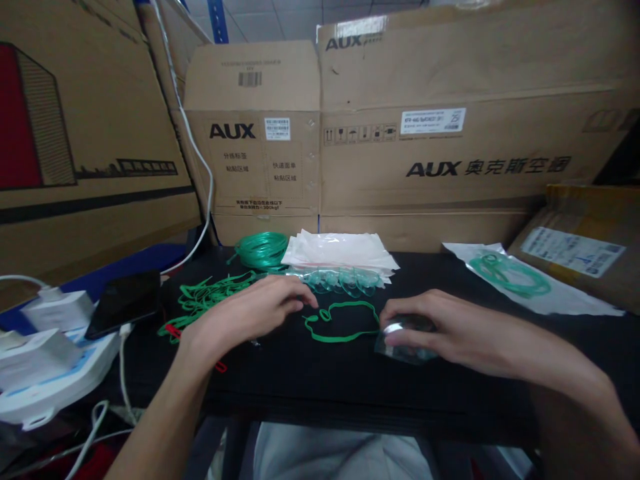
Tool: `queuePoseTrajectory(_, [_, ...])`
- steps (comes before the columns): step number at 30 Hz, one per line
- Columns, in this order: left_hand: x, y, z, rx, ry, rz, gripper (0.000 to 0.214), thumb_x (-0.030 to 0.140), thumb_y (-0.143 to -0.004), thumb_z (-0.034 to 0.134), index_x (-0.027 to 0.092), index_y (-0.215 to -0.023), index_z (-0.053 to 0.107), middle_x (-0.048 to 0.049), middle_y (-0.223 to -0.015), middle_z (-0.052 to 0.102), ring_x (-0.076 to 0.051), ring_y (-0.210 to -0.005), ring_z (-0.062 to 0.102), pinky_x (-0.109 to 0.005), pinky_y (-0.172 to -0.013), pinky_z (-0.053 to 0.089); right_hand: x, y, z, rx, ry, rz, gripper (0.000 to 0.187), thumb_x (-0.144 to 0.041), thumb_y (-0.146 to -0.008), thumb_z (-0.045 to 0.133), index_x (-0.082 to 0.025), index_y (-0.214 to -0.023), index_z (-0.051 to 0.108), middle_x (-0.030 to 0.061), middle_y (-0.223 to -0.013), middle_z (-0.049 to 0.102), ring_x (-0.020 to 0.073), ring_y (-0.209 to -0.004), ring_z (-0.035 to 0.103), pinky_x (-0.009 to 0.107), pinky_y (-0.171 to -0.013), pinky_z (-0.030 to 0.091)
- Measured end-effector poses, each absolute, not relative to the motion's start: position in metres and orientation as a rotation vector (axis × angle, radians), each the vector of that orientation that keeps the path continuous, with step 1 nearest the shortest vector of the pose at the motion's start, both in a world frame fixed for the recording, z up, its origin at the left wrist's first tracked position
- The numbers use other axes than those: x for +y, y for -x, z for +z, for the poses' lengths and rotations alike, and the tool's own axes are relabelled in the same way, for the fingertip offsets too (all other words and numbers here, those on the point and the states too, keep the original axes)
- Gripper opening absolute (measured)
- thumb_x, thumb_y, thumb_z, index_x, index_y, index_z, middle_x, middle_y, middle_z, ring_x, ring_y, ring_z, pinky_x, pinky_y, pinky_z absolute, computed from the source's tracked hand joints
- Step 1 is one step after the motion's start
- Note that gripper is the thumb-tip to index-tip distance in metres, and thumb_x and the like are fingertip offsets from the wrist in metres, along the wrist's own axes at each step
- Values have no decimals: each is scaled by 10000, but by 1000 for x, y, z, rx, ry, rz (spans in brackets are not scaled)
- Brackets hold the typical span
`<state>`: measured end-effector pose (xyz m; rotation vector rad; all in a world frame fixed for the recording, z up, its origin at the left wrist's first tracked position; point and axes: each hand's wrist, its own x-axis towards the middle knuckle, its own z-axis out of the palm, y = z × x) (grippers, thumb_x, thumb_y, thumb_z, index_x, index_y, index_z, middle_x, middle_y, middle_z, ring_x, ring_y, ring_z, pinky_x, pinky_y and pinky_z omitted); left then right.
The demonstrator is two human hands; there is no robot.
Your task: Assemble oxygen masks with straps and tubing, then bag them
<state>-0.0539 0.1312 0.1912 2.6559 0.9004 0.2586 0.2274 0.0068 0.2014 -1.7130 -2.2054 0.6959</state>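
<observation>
My right hand (425, 327) is closed around a clear plastic piece with a shiny strip (395, 329), which looks like a mask. From it a green elastic strap (345, 339) runs left in a loop over the black table. My left hand (280, 300) hovers just left of the strap's small curled end, its fingers loosely bent and apart, with nothing seen in them. Behind that hand lies a tangled heap of green straps (200, 298). Several clear greenish plastic pieces (345, 281) sit in a row beyond the strap.
A coil of green tubing (263, 250) and a stack of white bags (340, 251) stand at the back. Far right, a white bag (575, 297) holds green tubing. A phone (127, 300) and a power strip (55, 380) with cables occupy the left. Cardboard panels (370, 173) wall the back.
</observation>
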Motion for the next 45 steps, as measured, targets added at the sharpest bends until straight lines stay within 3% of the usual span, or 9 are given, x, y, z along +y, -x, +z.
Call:
queuePoseTrajectory(4, [136,44,179,813,-2651,227,358,112,-969,466,277,-1097,758,0,-1167,729,-203,-1141,618,-263,-983,430,9,-229,206,-2231,1665,872,284,-485,-928,632,-238,-1013,744,13,-863,731,206,-792,670,261,-658,478])
queuePoseTrajectory(12, [148,42,171,631,-2584,201,279,187,-984,546,282,-1118,771,-19,-1142,714,-199,-1102,627,-261,-960,443,15,-227,203,-2269,1615,917,352,-528,-930,633,-235,-1062,775,25,-919,751,209,-837,675,266,-699,487])
queuePoseTrajectory(17, [144,39,172,560,-2558,215,304,154,-982,520,268,-1099,777,-19,-1136,713,-182,-1076,636,-243,-953,440,12,-226,198,-2243,1684,888,469,-588,-763,805,-278,-1113,769,14,-966,752,220,-872,691,252,-695,495])
queuePoseTrajectory(21, [144,39,172,582,-2550,171,278,161,-944,579,279,-1065,799,-23,-1112,706,-193,-1039,643,-251,-925,451,11,-226,193,-2236,1745,787,577,-584,-696,855,-314,-1195,751,24,-1060,745,259,-985,684,284,-798,508])
queuePoseTrajectory(28, [142,33,174,716,-2531,130,121,264,-867,726,244,-939,822,-20,-1001,741,-193,-912,661,-244,-802,461,6,-229,190,-2180,1793,734,508,-530,-813,776,-345,-1281,706,14,-1205,733,277,-1083,676,331,-910,504])
queuePoseTrajectory(32, [140,33,175,773,-2537,191,160,278,-916,647,219,-930,795,-3,-871,756,-172,-803,663,-232,-701,443,1,-231,187,-2162,1770,652,492,-516,-822,774,-365,-1284,700,5,-1274,715,295,-1185,644,360,-1010,474])
queuePoseTrajectory(38, [134,32,180,703,-2491,324,249,269,-961,561,243,-1097,767,14,-875,753,-162,-802,667,-218,-686,432,4,-224,170,-2246,1763,560,503,-383,-838,763,-370,-1330,663,34,-1328,689,307,-1241,628,369,-1011,486])
queuePoseTrajectory(41, [131,29,181,682,-2555,286,287,246,-956,539,280,-1085,793,28,-847,742,-151,-724,614,-225,-632,382,7,-218,165,-2312,1731,532,449,-282,-864,708,-361,-1304,667,36,-1297,694,286,-1207,640,368,-1008,481])
queuePoseTrajectory(45, [130,27,182,673,-2538,313,277,212,-931,562,250,-1054,807,27,-857,756,-143,-706,607,-221,-616,377,7,-211,179,-2284,1673,596,350,-361,-897,696,-339,-1246,676,21,-1211,704,252,-1092,661,353,-946,494])
